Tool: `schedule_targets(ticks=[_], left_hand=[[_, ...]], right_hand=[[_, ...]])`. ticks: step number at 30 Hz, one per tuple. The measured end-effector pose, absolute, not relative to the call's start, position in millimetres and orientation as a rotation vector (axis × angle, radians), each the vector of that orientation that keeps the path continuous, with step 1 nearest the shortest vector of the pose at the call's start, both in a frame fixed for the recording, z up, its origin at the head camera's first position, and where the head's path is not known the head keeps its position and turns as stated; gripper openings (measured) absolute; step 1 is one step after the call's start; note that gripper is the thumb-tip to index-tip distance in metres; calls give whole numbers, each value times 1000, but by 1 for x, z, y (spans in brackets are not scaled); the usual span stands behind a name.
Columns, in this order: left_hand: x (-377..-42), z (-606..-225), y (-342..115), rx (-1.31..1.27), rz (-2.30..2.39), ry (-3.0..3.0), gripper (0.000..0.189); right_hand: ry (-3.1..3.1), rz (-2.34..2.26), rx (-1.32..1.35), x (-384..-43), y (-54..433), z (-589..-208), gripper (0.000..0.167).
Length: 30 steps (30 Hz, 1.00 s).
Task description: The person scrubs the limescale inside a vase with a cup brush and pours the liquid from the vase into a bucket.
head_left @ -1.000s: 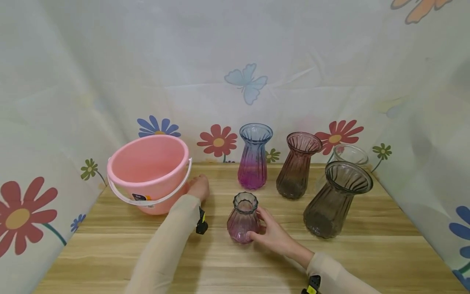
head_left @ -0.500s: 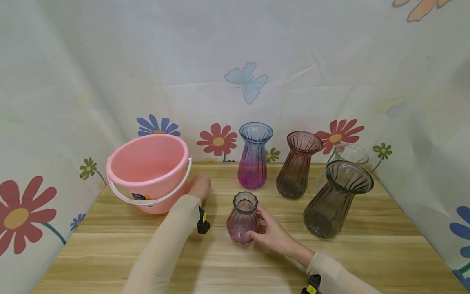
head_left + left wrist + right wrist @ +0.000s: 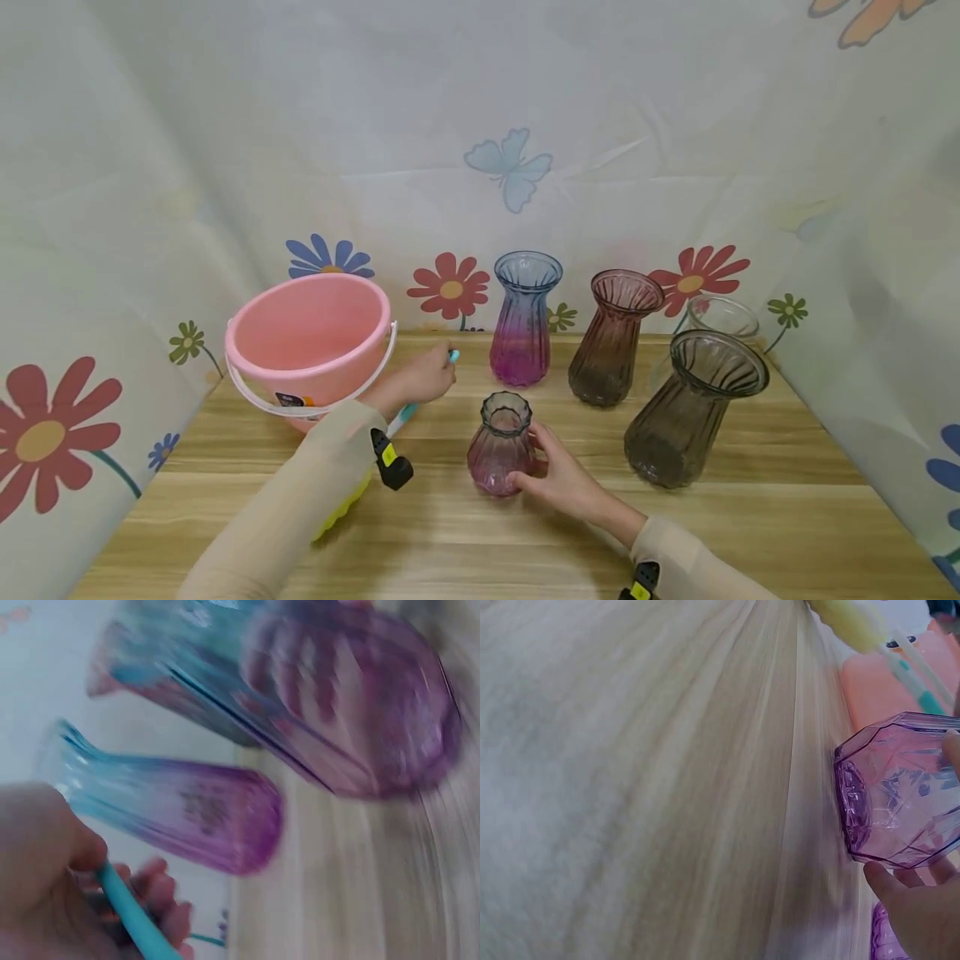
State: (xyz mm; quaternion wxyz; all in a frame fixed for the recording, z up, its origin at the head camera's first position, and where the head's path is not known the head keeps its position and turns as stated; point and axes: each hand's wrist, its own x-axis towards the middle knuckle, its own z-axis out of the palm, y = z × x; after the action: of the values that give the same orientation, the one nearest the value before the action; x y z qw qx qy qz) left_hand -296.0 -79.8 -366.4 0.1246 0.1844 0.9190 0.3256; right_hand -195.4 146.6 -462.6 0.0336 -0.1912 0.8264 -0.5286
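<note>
In the head view my left hand (image 3: 422,379) grips a long brush by its teal-and-white handle (image 3: 405,414), beside the pink bucket (image 3: 352,385). The brush's yellow head (image 3: 343,507) shows below the left forearm, partly covered by the sleeve. Up close in the left wrist view, thumb and fingers curl round the teal handle (image 3: 139,919). My right hand (image 3: 561,482) holds a small faceted glass vase (image 3: 497,454), grey at the neck and purple below, upright on the table. From the right wrist, the vase (image 3: 900,799) looks transparent, its far fingers partly hidden.
Behind stand a blue-and-magenta vase (image 3: 520,333), a reddish-brown vase (image 3: 606,354) and, to the right, a grey vase (image 3: 671,442) partly covering a clear one (image 3: 722,310). A wooden table (image 3: 465,550) meets a flowered cloth backdrop (image 3: 375,150).
My left hand has come away from beside the bucket, rightward, with the brush now visible in it. The right hand and small vase stay nearly where they were.
</note>
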Motion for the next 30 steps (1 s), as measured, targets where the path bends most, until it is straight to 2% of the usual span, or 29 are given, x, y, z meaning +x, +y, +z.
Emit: schedule_targets(ticks=[5, 15, 19, 25, 30], left_hand=[[-278, -341, -76, 697, 1211, 2554, 30], [-254, -290, -67, 622, 1829, 2240, 43], [-245, -250, -64, 750, 2053, 2048, 42], [-227, -190, -57, 1074, 2305, 1768, 38], [-217, -157, -44, 1229, 2393, 1620, 40]], right_hand=[[2554, -1608, -580, -194, 147, -462, 74], [2552, -1610, -624, -196, 148, -464, 73], [2555, -1610, -625, -195, 148, -465, 74], [2540, -1626, -623, -195, 148, -466, 73], [2521, -1632, -625, -196, 148, -466, 72]])
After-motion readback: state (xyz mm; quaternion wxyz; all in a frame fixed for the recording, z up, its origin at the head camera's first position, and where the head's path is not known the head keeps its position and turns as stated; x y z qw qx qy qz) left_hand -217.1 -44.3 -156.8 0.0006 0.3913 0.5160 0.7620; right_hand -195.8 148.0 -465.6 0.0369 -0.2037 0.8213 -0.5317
